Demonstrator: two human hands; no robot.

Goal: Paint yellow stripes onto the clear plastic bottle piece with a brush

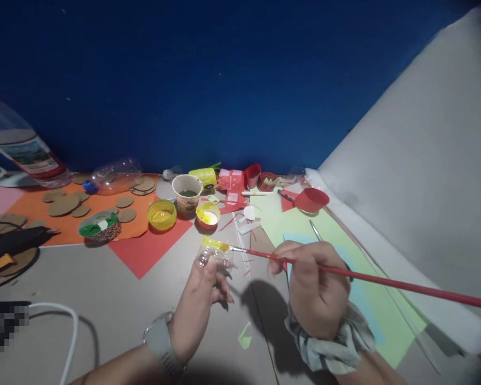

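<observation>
Tabletop (104,289): brush (385,279) (right hand (315,291)) touches left hand's (198,305) plastic (214,256).

left hand (198,307): grey watch (159,338) at wrist | right hand (315,291): pale, perhaps patterned wrist scrunchie (332,342)

The 2 forearms rise from the bottom edge. The left hand (202,291) pinches with thumb and fingertips; the right hand (315,291) is curled closed, knuckles up.

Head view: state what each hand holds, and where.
Left hand pinches a clear plastic piece from below; right hand grips the red paintbrush near its bristle end.
</observation>
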